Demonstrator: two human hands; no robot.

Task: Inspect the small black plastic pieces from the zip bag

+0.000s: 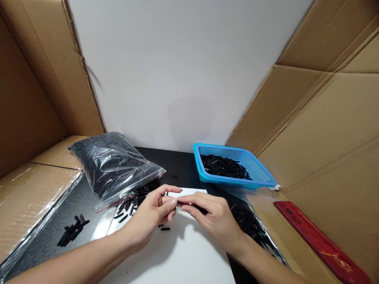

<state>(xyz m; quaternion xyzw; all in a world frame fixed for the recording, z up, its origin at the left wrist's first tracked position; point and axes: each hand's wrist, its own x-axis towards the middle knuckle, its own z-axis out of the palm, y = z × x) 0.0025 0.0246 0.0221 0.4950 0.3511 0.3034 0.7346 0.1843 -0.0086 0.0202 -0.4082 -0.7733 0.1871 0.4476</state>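
My left hand (155, 209) and my right hand (213, 213) meet above a white board (189, 252). Between their fingertips is a small black strip (179, 202), mostly covered by the fingers. The thumb of my left hand presses on one end, while the right thumb and forefinger pinch the other. Below the hands, a short black piece (165, 229) lies on the board. To the left of my left hand, a loose heap of similar black pieces (130, 205) spreads over the board's edge.
A clear plastic bag (115, 165) full of black pieces lies at the back left. Behind my right hand stands a blue basket (257, 163) partly filled with black pieces. More lie at the right (248, 223) and in a small pile (72, 232) at left. Cardboard walls (331, 138) flank the table.
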